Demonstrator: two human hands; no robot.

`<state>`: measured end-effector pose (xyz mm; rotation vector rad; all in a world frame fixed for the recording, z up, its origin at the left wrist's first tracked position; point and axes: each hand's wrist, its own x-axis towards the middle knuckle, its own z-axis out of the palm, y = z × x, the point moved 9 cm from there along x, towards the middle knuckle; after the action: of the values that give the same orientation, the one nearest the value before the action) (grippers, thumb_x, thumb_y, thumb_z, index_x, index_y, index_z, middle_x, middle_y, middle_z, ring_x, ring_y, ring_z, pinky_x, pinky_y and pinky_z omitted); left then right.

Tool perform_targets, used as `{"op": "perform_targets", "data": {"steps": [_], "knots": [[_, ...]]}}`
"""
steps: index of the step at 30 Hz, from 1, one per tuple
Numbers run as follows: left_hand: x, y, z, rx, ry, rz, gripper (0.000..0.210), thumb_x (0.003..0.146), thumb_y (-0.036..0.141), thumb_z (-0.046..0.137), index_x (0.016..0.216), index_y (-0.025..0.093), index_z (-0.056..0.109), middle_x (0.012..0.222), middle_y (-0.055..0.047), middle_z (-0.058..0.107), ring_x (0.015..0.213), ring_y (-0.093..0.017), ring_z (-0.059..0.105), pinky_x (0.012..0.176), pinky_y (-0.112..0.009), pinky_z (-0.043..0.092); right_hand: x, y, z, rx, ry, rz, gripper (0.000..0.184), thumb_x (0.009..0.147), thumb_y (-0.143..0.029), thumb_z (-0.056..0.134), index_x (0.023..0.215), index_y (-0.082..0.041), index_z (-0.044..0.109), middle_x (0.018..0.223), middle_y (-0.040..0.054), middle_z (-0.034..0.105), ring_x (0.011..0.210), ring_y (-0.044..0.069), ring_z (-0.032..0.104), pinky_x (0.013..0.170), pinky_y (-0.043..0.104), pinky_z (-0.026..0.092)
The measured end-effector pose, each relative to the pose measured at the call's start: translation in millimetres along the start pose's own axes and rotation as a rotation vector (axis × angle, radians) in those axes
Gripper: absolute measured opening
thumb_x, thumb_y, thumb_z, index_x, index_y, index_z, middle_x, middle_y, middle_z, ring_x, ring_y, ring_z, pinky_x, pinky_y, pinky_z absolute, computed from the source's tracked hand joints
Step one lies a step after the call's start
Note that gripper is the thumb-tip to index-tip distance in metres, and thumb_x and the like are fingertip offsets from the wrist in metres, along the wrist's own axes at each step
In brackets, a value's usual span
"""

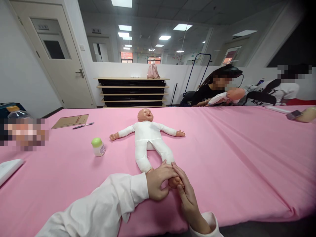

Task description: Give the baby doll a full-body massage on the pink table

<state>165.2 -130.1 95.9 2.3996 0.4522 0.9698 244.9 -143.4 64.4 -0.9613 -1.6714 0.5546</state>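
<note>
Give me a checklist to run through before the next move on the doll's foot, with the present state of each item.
1. Both hands on the foot: ok. The left hand and right hand close around the doll's foot.
2. Doll lying flat on its back, arms spread: ok.
3. Other leg free of the hands: cannot tell, the left hand covers its end.
4. Small bottle upright and apart from the doll: ok.
5. Pink cloth smooth around the doll: ok.
6. Pen and notebook away from the hands: ok.
</note>
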Motion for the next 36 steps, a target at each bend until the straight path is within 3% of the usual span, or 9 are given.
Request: {"op": "perform_targets", "data": {"steps": [11,21,29,36], "knots": [[-0.9,-11.3,-6.8,-0.087,0.111,-0.087,0.024,0.079,0.034,0.051,0.091,0.015,0.059,0.097,-0.010,0.063,0.099,-0.020,0.055,0.107,-0.045,0.019,0.7,-1.0,8.2,-0.042,-0.082,0.000,0.043,0.093,-0.036,0.030,0.135,-0.028,0.031,0.139,0.0050,0.035,0.130,0.020,0.032,0.106,0.039,0.032],[-1.5,-17.9,-12.6,-0.215,0.167,-0.156,0.030,0.080,0.043,0.054,0.086,0.015,0.064,0.093,-0.008,0.065,0.095,-0.019,0.057,0.107,-0.040,0.019,-0.9,-0.4,13.6,-0.103,-0.077,0.047,0.070,0.081,-0.031,0.059,0.138,-0.028,0.019,0.141,0.0075,0.031,0.130,0.022,0.031,0.105,0.039,0.036],[-0.9,-16.4,-11.3,-0.181,0.148,-0.154,0.030,0.080,0.043,0.053,0.086,0.016,0.064,0.093,-0.007,0.065,0.096,-0.018,0.057,0.108,-0.041,0.018,2.4,-6.0,6.7,-0.134,-0.022,-0.022,0.049,0.085,-0.028,0.051,0.132,-0.025,0.035,0.132,0.0089,0.044,0.123,0.022,0.042,0.101,0.039,0.040],[-0.9,-11.2,-11.1,-0.134,0.131,-0.119,0.029,0.083,0.041,0.049,0.086,0.016,0.063,0.090,-0.006,0.065,0.096,-0.017,0.056,0.107,-0.040,0.020,1.5,-6.6,5.9,-0.096,-0.044,-0.029,0.045,0.089,-0.027,0.042,0.133,-0.024,0.036,0.134,0.0081,0.043,0.124,0.022,0.040,0.102,0.041,0.039]]}}
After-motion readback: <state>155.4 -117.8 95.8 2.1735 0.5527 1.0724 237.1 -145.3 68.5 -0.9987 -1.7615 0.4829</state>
